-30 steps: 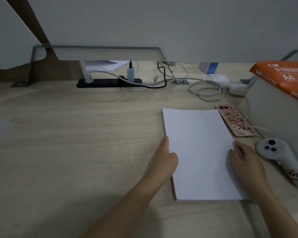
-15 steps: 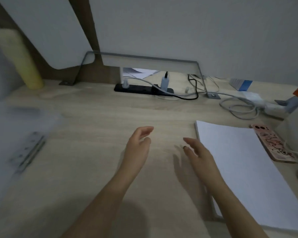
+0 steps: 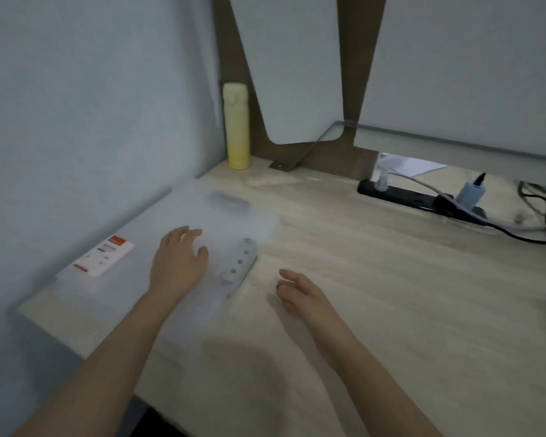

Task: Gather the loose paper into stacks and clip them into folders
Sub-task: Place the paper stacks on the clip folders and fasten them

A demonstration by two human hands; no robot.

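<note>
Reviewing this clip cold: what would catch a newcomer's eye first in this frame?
Probably the two bare hands mid-desk: the left hand spread over a translucent folder with a metal clip bar at the desk's left edge, the right hand open over bare wood beside it. Next, the yellow bottle upright in the back corner, and the black power strip with cables at right.

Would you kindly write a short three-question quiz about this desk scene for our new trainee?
1. True or false: the left hand rests over the translucent folder.
2. Which stands in the far corner of the desk? A) a yellow bottle B) a red mug C) a green box
3. Fill in: the right hand holds ____.

Key: 1 true. 2 A, the yellow bottle. 3 nothing; its fingers are spread above the bare wood.
</note>
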